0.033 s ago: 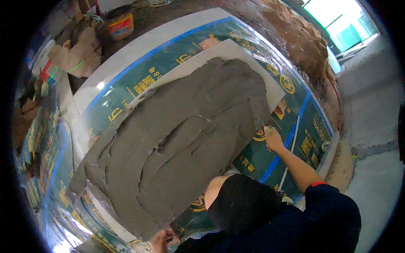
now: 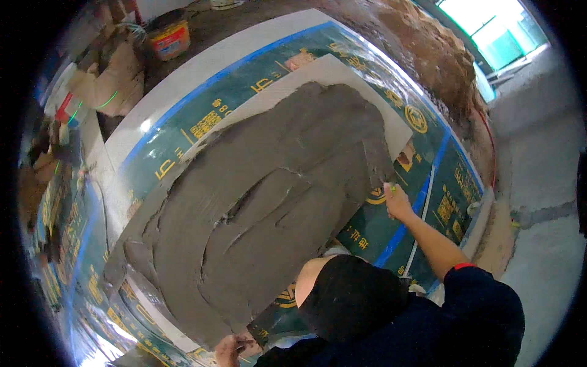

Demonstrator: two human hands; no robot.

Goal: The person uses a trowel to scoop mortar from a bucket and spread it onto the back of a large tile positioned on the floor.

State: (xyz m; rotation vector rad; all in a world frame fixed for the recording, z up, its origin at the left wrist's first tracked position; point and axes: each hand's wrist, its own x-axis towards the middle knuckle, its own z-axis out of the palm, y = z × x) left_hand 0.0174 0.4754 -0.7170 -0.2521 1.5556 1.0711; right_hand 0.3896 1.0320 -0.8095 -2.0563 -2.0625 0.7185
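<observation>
Wet grey mortar (image 2: pixel 275 214) is spread over most of a large pale tile (image 2: pixel 342 70), with ridges and drag marks across it. By the right edge, my right hand (image 2: pixel 397 202) is closed round the green-tinted handle of a trowel. The mortar-coated trowel blade (image 2: pixel 376 162) lies flat on the grey layer. My left hand (image 2: pixel 231 348) is at the near edge of the tile, low in the picture, fingers curled. What those fingers grip, if anything, is not clear. A dark-clothed bent knee (image 2: pixel 358 300) sits between my arms.
Under the tile lies a dark green printed protective sheet (image 2: pixel 361 229) with blue stripes. A red-and-yellow labelled bucket (image 2: pixel 170 41) and brown sacks (image 2: pixel 110 82) stand at the far left. A heap of sand (image 2: pixel 428 43) lies at the back, and bare concrete (image 2: pixel 544 147) at the right.
The view has shifted slightly. My left hand is a little further left in the picture. My right hand, the trowel and the mortar look nearly the same.
</observation>
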